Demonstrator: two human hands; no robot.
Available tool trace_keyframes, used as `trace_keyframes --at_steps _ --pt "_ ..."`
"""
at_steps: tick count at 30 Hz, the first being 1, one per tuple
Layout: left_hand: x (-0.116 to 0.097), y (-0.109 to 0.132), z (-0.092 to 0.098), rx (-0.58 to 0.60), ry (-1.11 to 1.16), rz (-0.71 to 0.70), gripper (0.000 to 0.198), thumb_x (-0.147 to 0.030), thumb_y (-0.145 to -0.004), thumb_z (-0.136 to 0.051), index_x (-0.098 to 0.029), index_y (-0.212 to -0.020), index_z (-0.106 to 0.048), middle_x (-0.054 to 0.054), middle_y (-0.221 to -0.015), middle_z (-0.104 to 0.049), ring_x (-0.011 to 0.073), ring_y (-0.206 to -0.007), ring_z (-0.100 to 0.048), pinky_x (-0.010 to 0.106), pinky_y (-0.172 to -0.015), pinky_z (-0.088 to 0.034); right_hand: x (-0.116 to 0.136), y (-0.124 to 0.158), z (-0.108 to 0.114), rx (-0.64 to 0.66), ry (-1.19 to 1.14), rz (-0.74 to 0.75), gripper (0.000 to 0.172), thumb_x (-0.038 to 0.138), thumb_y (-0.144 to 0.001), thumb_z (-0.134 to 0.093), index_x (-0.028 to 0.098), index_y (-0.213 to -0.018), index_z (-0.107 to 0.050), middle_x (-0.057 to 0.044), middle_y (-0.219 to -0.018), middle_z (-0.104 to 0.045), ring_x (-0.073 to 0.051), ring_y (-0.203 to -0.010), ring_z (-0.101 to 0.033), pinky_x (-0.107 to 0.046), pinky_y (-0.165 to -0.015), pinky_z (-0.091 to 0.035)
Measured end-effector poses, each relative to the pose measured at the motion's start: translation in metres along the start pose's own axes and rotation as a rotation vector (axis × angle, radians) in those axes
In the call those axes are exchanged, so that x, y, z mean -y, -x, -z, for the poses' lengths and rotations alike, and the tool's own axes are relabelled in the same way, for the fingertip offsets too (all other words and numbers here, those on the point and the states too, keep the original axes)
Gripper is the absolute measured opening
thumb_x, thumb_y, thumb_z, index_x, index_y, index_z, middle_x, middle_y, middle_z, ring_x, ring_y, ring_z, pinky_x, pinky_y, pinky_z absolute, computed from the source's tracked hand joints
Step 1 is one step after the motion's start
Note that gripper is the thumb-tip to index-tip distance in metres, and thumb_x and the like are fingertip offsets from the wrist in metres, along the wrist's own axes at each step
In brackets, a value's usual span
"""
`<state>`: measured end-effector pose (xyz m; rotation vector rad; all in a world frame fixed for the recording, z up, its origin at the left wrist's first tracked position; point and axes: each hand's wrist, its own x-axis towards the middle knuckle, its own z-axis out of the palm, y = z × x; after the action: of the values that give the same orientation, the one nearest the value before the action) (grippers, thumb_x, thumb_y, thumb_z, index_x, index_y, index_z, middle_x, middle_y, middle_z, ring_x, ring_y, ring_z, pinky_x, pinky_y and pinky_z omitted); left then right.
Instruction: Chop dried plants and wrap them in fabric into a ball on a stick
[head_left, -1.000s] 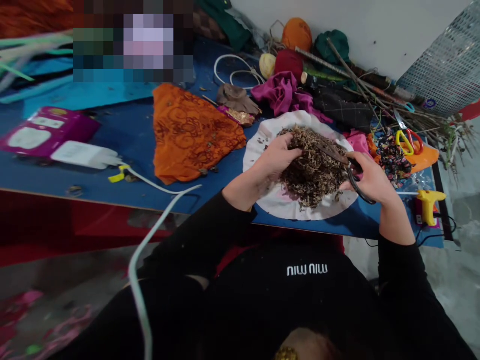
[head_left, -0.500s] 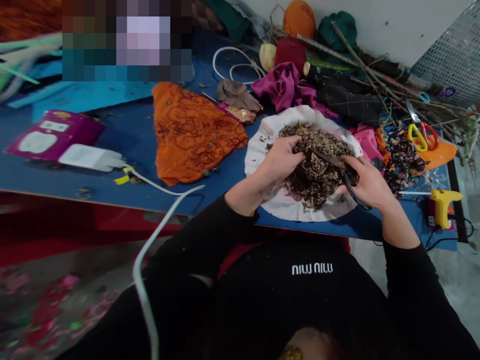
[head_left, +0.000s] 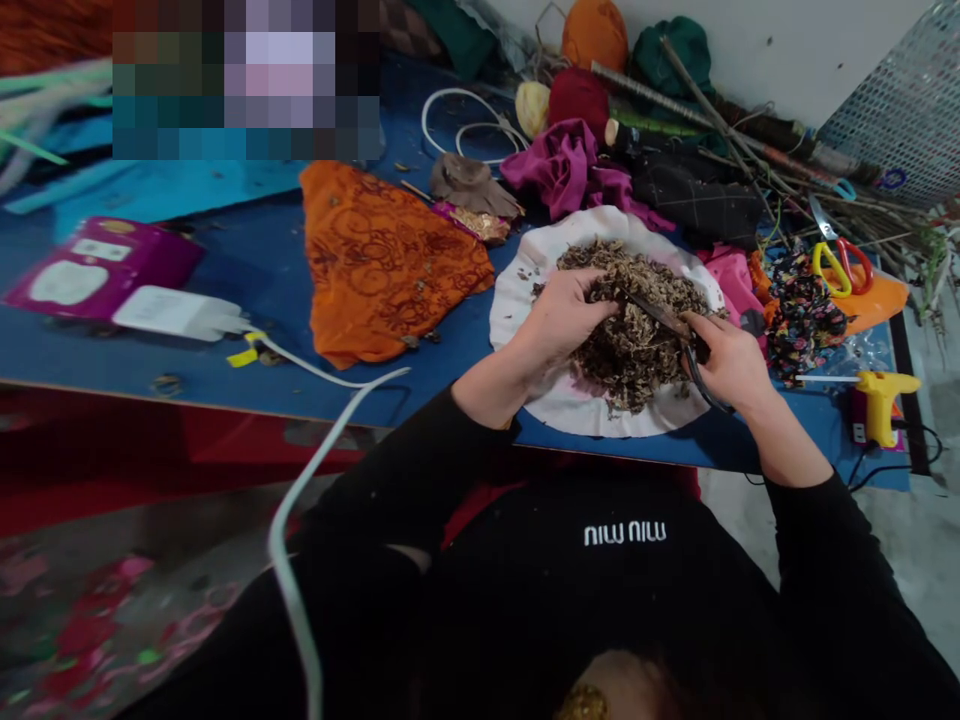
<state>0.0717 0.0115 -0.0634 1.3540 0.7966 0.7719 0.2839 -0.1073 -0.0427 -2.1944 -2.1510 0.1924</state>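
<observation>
A white paper plate [head_left: 525,290] on the blue table [head_left: 262,270] holds a heap of dry brown shredded plant bits [head_left: 637,320]. My left hand [head_left: 559,315] grips a clump of those bits at the heap's left side. My right hand [head_left: 731,360] holds dark-handled scissors [head_left: 675,325], whose blades point left into the clump my left hand holds. Both hands hover just over the plate.
An orange patterned cloth [head_left: 382,260] lies left of the plate. A purple box [head_left: 97,265] and white charger [head_left: 176,312] with cable sit far left. Right of the plate are floral fabric [head_left: 802,315], yellow-red scissors [head_left: 840,265] and a yellow glue gun [head_left: 881,400]. Yarn balls, magenta cloth and twigs crowd the back.
The scissor blades have closed further into the clump and my right hand has shifted slightly left and down. My left hand keeps its grip; the view has drifted a little.
</observation>
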Motion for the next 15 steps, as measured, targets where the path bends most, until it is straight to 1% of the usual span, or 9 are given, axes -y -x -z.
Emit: trace_keyframes --at_steps 4,7,10,15 --pt "0.002 0.000 -0.001 0.025 -0.035 -0.016 0.017 -0.016 -0.075 -0.069 -0.013 -0.089 -0.078 0.005 -0.085 -0.079 0.0265 -0.094 -0.075 0.038 -0.088 -0.061 0.006 -0.004 0.002 -0.034 0.015 -0.016 0.060 0.038 -0.092 -0.053 0.011 -0.145 -0.057 -0.021 -0.134 -0.071 -0.034 -0.108 -0.071 -0.043 -0.087 -0.056" --pt "0.003 -0.001 0.000 0.021 -0.066 -0.024 0.015 -0.016 -0.074 -0.067 -0.013 -0.085 -0.078 0.005 -0.084 -0.078 0.0254 -0.091 -0.075 0.037 -0.089 -0.060 0.012 -0.007 0.004 0.004 0.039 -0.014 0.057 0.032 -0.091 -0.051 0.011 -0.143 -0.058 -0.021 -0.132 -0.071 -0.034 -0.108 -0.070 -0.043 -0.087 -0.056" --pt "0.001 -0.002 0.002 -0.003 -0.070 -0.023 0.018 -0.015 -0.073 -0.066 -0.013 -0.085 -0.079 0.005 -0.085 -0.078 0.0247 -0.091 -0.074 0.038 -0.091 -0.059 0.013 -0.008 0.004 0.036 0.050 -0.012 0.057 0.026 -0.091 -0.048 0.012 -0.145 -0.059 -0.019 -0.130 -0.073 -0.033 -0.111 -0.070 -0.041 -0.090 -0.055" --pt "-0.003 -0.003 0.003 0.015 -0.059 -0.005 0.017 -0.016 -0.071 -0.067 -0.014 -0.084 -0.077 0.005 -0.086 -0.078 0.0249 -0.092 -0.073 0.039 -0.092 -0.059 0.010 -0.007 0.002 0.042 0.059 -0.023 0.056 0.027 -0.091 -0.047 0.012 -0.144 -0.060 -0.018 -0.127 -0.074 -0.033 -0.111 -0.071 -0.041 -0.091 -0.055"
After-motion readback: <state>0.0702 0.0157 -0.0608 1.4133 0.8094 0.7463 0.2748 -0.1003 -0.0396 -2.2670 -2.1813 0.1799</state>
